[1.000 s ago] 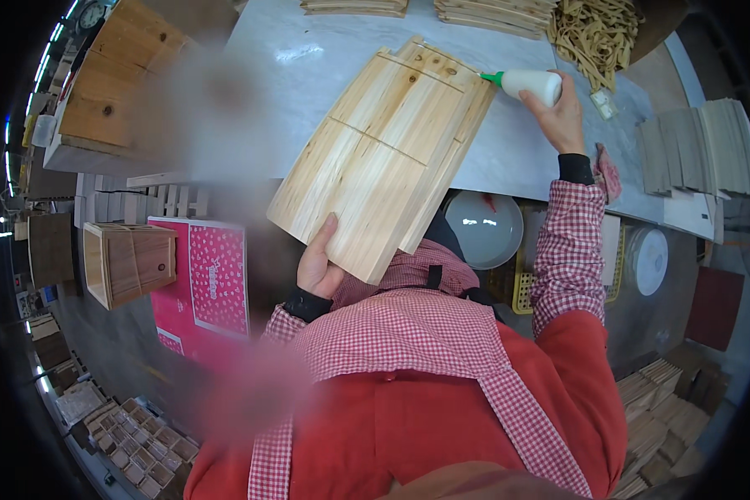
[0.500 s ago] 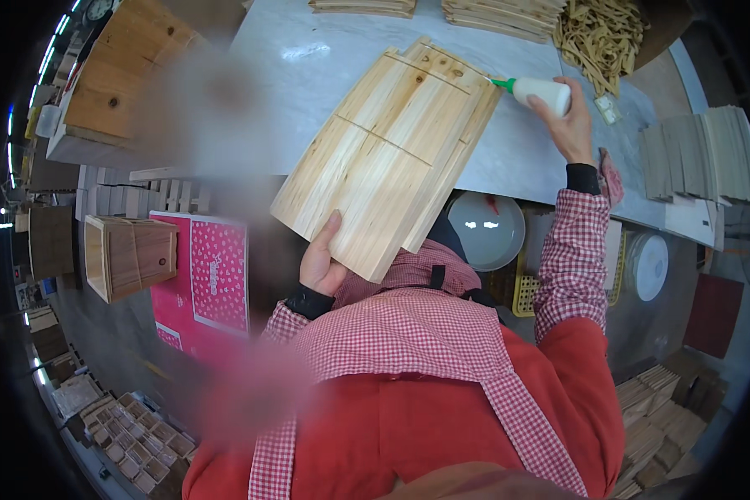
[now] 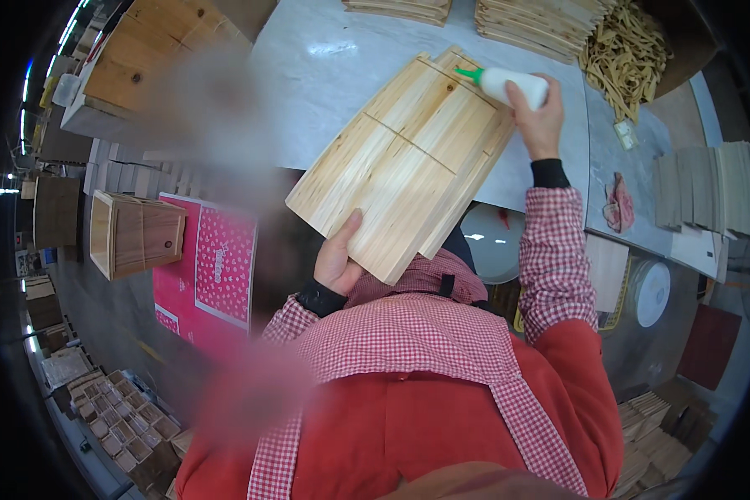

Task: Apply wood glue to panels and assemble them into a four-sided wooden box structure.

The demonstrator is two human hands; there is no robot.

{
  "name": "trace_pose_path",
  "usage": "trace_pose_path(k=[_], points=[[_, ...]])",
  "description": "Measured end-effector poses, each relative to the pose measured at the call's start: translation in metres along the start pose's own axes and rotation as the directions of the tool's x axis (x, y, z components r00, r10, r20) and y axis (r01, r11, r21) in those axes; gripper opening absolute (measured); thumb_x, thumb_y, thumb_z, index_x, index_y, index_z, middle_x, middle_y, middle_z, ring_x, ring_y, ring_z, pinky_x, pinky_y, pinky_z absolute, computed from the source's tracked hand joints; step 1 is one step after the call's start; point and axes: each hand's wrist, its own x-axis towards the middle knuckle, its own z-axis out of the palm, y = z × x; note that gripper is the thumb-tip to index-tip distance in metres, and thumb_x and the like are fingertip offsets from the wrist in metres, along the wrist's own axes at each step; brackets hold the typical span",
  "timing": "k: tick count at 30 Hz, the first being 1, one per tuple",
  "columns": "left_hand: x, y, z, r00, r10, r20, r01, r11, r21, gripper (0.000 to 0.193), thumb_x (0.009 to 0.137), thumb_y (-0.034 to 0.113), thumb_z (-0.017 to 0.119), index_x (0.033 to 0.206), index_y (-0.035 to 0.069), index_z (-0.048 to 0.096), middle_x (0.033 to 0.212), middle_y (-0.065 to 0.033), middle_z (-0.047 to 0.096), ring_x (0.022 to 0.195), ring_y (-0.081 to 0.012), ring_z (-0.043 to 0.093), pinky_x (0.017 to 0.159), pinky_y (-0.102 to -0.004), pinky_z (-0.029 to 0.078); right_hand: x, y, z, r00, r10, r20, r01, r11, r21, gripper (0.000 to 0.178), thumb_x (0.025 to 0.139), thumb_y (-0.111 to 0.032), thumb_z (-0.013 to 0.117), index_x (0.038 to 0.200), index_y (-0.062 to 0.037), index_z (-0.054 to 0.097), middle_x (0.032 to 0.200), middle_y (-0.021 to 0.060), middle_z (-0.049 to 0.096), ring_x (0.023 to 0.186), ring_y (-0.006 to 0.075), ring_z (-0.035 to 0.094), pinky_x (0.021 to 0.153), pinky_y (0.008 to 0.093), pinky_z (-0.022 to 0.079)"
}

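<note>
Tapered wooden boards (image 3: pixel 392 175) with grooves cut across them lie stacked, one showing beneath the other along the right side. My left hand (image 3: pixel 339 257) grips their near left end, thumb on top and fingers hidden underneath. The far end of the boards reaches over the table. In my right hand (image 3: pixel 540 121) is a white squeeze bottle (image 3: pixel 508 86) with a green nozzle, held tilted with its tip pointing left. That tip is over the far end of the boards, near the upper groove; whether it touches the wood I cannot tell.
Stacks of thin boards (image 3: pixel 542 25) and a heap of wooden strips (image 3: pixel 625 54) lie on the grey table (image 3: pixel 308 92). More panels (image 3: pixel 708 187) stand at the right, near a crumpled pink cloth (image 3: pixel 618 204). Wooden boxes (image 3: pixel 142 233) are at the left. A round basin (image 3: pixel 492 237) sits below the table edge.
The bottle's nozzle has moved left, from the boards' right edge to over their far end. My left hand still grips the boards. The whole view has shifted slightly.
</note>
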Motion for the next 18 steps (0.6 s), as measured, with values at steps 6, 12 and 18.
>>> trace_pose_path(k=[6, 12, 18], points=[[-0.002, -0.002, 0.000, 1.000, 0.011, -0.015, -0.011, 1.000, -0.009, 0.054, 0.091, 0.015, 0.062, 0.136, 0.001, 0.036, 0.130, -0.0163, 0.050, 0.119, -0.0277, 0.051, 0.101, -0.0415, 0.043, 0.005, -0.021, 0.051, 0.990, -0.137, 0.037, 0.137, 0.990, -0.008, 0.050, 0.073, -0.029, 0.079, 0.107, -0.0028, 0.054, 0.094, 0.0155, 0.065, 0.084, 0.0258, 0.064, 0.075, 0.0362, 0.052], [-0.003, -0.001, 0.001, 1.000, 0.000, -0.010, -0.001, 1.000, -0.025, 0.052, 0.090, 0.013, 0.063, 0.135, 0.001, 0.039, 0.130, -0.0136, 0.051, 0.118, -0.0261, 0.052, 0.100, -0.0403, 0.044, 0.016, -0.021, 0.049, 0.941, -0.297, 0.163, 0.317, 0.941, -0.115, 0.045, 0.077, -0.025, 0.076, 0.109, -0.0046, 0.054, 0.091, 0.0129, 0.065, 0.083, 0.0207, 0.063, 0.073, 0.0329, 0.051], [0.000, 0.000, -0.001, 1.000, -0.012, 0.007, 0.012, 0.999, -0.031, 0.053, 0.091, 0.014, 0.063, 0.136, 0.001, 0.038, 0.130, -0.0147, 0.050, 0.119, -0.0270, 0.051, 0.101, -0.0412, 0.044, 0.003, -0.029, -0.017, 0.895, -0.376, 0.239, 0.416, 0.897, -0.149, 0.043, 0.073, -0.022, 0.076, 0.106, -0.0044, 0.055, 0.090, 0.0152, 0.063, 0.081, 0.0262, 0.064, 0.072, 0.0353, 0.051]])
